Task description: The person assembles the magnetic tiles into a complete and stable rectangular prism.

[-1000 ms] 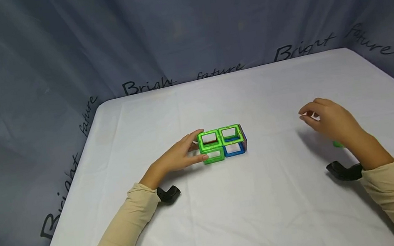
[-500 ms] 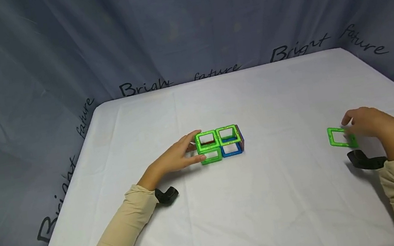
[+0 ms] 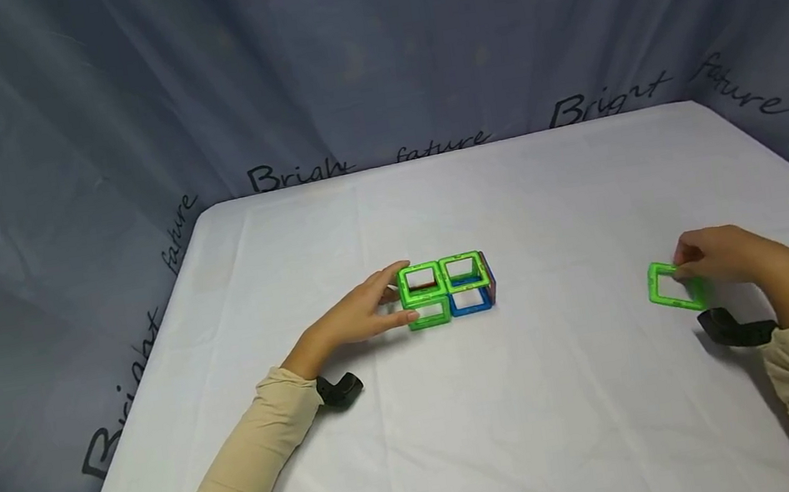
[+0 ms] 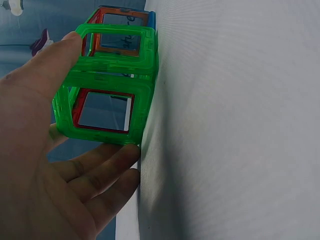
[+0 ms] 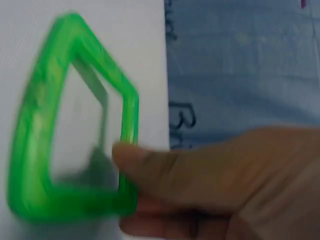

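My left hand [image 3: 354,310] grips the left end of a two-cube block of magnetic tiles [image 3: 422,298], thumb on the near face and index finger at the far edge. Its top tiles and near left tile are green; a blue tile [image 3: 472,310] sits low in the right cube. In the left wrist view, red and orange frames show through the green tiles [image 4: 117,64]. Far to the right, my right hand [image 3: 733,261] pinches a loose green square tile [image 3: 678,303] by its right side. The right wrist view shows the thumb on the tile's edge [image 5: 30,140], the tile tilted up.
A white cloth [image 3: 509,415] covers the table. Black curved pieces [image 3: 340,391] stick out at both wrists. A grey-blue curtain [image 3: 427,48] with lettering hangs along the back and sides.
The right hand moved right to the green tile lying on the table, took hold of it and tilted it up. The left hand stays on the tile block.
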Demonstrator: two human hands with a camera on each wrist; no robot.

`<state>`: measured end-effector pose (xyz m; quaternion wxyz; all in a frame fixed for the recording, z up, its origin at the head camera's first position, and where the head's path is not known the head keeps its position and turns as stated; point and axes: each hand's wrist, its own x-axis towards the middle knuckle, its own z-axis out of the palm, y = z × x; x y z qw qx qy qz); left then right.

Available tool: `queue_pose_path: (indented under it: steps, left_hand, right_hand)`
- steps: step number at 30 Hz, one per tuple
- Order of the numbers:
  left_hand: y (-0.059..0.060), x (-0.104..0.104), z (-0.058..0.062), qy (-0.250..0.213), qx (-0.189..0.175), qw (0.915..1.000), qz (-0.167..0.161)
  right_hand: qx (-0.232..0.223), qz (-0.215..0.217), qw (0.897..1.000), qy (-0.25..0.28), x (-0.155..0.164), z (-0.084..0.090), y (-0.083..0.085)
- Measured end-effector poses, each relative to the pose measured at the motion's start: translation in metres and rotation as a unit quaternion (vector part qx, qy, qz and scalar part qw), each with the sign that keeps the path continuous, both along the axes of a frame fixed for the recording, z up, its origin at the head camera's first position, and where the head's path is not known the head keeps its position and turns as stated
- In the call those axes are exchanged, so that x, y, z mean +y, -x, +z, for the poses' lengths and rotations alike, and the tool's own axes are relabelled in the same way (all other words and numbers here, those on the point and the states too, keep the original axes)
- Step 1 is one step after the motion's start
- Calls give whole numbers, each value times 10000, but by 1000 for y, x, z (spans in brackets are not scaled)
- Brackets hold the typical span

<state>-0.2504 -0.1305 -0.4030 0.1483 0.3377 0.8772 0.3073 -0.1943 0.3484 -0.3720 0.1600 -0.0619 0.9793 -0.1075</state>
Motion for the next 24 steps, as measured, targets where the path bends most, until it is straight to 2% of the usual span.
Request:
queue_pose_path:
  steps: [3,6,13,24]
  left_hand:
    - [1,0,0,-11,36,10000,-16]
    - [1,0,-1,-46,67,10000,-31]
    - [2,1,-2,-51,132,9999,-87]
    - [0,0,-2,-29,109,9999,16]
  right_hand:
    - [351,255,9987,265,-17,4,-1]
    - [500,412,9968,475,-34,9,-2]
    - [917,1015,9892,526,-73,23,-4]
    - [1315,2019,9689,561,-149,69,-2]
